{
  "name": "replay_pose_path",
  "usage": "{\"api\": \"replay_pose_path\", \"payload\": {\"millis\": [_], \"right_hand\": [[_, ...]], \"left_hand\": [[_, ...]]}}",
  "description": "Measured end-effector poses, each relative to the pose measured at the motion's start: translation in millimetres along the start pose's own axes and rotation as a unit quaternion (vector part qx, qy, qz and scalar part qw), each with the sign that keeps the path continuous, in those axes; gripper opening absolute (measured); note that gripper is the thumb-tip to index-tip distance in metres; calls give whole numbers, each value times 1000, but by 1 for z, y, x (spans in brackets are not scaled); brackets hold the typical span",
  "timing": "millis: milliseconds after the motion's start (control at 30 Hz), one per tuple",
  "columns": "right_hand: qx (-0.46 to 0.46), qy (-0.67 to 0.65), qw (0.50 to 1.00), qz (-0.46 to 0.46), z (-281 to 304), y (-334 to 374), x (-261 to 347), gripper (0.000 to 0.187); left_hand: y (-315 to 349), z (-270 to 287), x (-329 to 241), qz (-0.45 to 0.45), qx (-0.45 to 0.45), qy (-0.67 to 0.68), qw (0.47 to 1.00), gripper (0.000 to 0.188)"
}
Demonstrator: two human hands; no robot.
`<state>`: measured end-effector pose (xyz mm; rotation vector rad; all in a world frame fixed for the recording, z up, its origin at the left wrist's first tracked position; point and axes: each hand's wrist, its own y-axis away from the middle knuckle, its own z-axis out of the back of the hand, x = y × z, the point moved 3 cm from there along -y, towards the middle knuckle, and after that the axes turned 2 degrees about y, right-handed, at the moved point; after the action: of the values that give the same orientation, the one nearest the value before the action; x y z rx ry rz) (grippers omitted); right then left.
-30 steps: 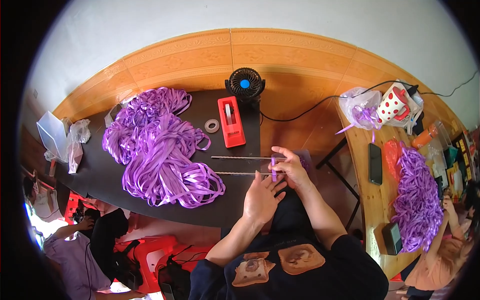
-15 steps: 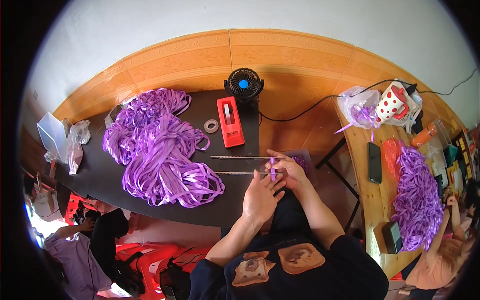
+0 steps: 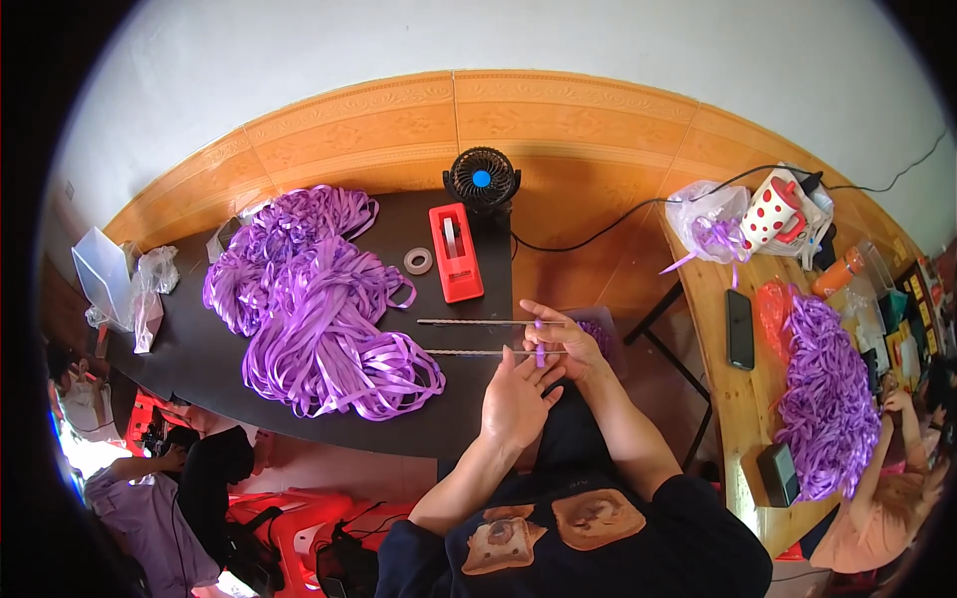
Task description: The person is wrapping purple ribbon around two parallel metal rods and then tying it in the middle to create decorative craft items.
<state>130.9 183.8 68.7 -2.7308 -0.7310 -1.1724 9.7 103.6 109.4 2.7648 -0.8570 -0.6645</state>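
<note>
Two thin, parallel metal rods (image 3: 469, 322) stick out past the right edge of the dark table. A short band of purple ribbon (image 3: 540, 351) runs across both rods near their right ends. My right hand (image 3: 576, 351) has its fingers closed around this ribbon, with the index finger stretched over the upper rod. Below the lower rod, my left hand (image 3: 513, 404) is turned palm up, fingers extended toward the ribbon and thumb beside the rod. A large heap of loose purple ribbon (image 3: 319, 309) lies to the left on the dark table (image 3: 399, 429).
A red tape dispenser (image 3: 457, 269), a tape roll (image 3: 418, 261) and a black fan (image 3: 481, 179) stand behind the rods. On the right, a wooden table (image 3: 743, 429) bears a phone (image 3: 739, 329), a dotted mug (image 3: 773, 214) and more purple ribbon (image 3: 827, 399). Other people sit at both sides.
The whole view has shifted slightly, with the scene a little lower. Both hands keep nearly the same pose at the ribbon on the rods.
</note>
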Motion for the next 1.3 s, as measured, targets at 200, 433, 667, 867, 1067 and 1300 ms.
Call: {"api": "replay_pose_path", "payload": {"millis": [200,433,667,867,1067,1300], "right_hand": [[68,-63,995,38,11,-5,-10,55],[223,-211,948,81,21,-17,-45,57],[75,-165,982,54,11,16,-16,63],[-61,41,997,4,-7,7,5,40],[-43,-96,993,46,15,4,-5,26],[-120,0,980,159,63,44,44,28]], "left_hand": [[0,0,-1,-1,-4,3,1000,73],[0,-3,1,0,3,10,1000,72],[3,-1,-1,-2,-14,14,1000,67],[0,4,6,-24,-35,-91,995,58],[16,-6,12,7,7,-124,992,38],[66,-14,-25,-36,98,-310,945,27]]}}
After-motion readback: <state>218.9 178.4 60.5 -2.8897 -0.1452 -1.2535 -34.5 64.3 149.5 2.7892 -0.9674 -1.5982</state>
